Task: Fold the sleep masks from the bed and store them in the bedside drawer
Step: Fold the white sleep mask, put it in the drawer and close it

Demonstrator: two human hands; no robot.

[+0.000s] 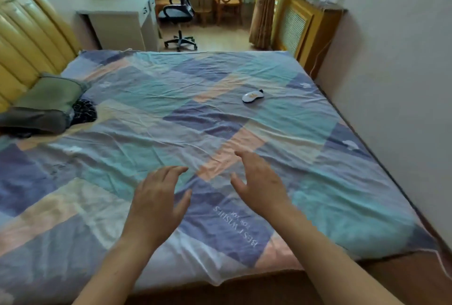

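A small white sleep mask (pixel 252 96) with a black strap end lies on the patchwork bedsheet (pixel 151 99), toward the far right of the bed. My left hand (pixel 159 197) and my right hand (pixel 259 182) hover side by side over the near part of the bed. Both are empty, palms down, fingers spread. The mask lies well beyond them, up and slightly right of my right hand. No bedside drawer shows in this view.
Green and dark pillows (pixel 46 106) with a dark patterned cloth (pixel 84 111) lie by the yellow headboard (pixel 27 42) at left. Beyond the bed stand a white desk (pixel 122 23), an office chair (pixel 179 13) and wooden chairs. A wall runs along the right.
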